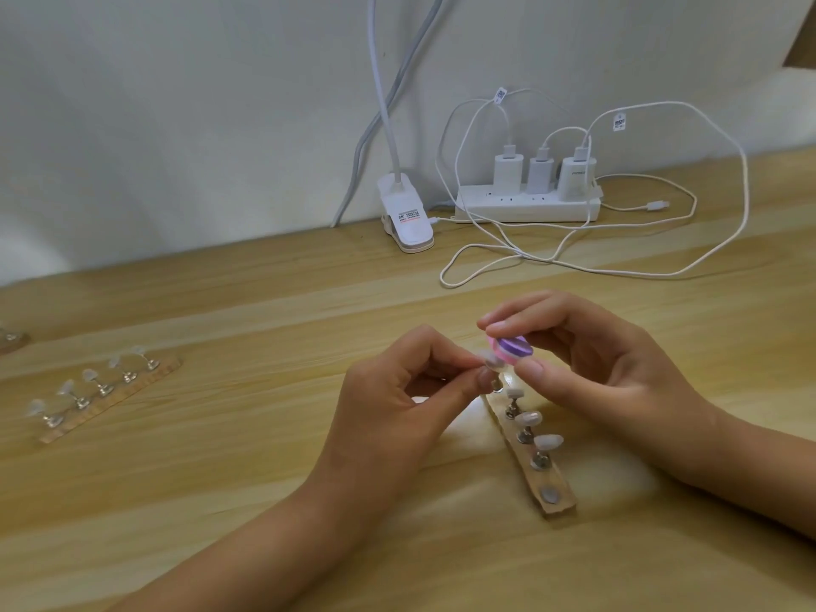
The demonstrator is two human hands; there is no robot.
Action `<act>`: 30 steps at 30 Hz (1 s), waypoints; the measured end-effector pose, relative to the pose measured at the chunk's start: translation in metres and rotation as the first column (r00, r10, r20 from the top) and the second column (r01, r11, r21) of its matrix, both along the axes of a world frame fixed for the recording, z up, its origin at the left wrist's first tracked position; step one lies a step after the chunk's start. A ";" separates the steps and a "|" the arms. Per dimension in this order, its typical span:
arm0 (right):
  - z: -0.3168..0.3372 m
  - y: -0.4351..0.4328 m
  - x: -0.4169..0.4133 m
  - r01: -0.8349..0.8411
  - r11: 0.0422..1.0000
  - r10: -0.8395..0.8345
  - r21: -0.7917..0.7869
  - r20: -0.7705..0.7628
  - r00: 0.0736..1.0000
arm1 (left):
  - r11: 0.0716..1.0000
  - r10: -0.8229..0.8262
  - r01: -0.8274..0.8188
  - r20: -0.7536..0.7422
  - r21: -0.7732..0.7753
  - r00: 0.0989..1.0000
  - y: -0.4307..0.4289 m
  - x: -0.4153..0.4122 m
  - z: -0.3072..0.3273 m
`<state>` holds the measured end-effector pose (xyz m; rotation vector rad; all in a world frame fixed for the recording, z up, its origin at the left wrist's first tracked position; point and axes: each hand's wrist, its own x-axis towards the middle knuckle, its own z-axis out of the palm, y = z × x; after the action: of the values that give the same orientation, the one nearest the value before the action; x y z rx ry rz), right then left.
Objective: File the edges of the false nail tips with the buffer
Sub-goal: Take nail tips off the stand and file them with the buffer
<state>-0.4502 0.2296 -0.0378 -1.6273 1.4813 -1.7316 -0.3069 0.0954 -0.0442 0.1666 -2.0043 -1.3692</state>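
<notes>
The left hand point(397, 390) pinches a nail tip point(621, 360) steady while the right hand point(587, 355) pinches the buffer point(642, 346) against its edge.

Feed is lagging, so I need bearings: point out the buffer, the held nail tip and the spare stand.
buffer point(642, 349), head view, on its purple face.
held nail tip point(623, 360), head view, on its pale top surface.
spare stand point(115, 398), head view, on the bare wooden strip.
</notes>
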 end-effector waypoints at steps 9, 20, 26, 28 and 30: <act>0.000 0.001 0.001 -0.007 1.000 0.007 -0.011 -0.030 1.000 | 1.000 0.008 -0.008 -0.015 0.022 1.000 0.001 0.001 0.001; 0.000 0.000 0.002 0.016 1.000 -0.015 0.002 -0.019 1.000 | 0.999 0.028 -0.028 -0.032 0.016 0.999 0.001 0.002 0.002; 0.000 0.000 0.003 0.021 0.999 -0.021 0.032 0.015 1.000 | 0.999 0.035 -0.034 -0.036 0.027 0.999 0.001 0.002 0.001; 0.000 0.000 0.001 0.027 0.999 -0.029 0.041 0.044 0.999 | 0.999 0.040 -0.038 -0.046 0.032 0.998 0.000 0.001 0.001; 0.001 0.001 0.004 0.021 1.000 -0.021 -0.004 -0.018 1.000 | 0.999 0.038 -0.037 -0.054 0.030 0.998 0.000 0.001 0.002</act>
<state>-0.4462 0.2307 -0.0369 -1.6395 1.5091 -1.7358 -0.3056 0.0951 -0.0422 0.1770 -1.9284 -1.3652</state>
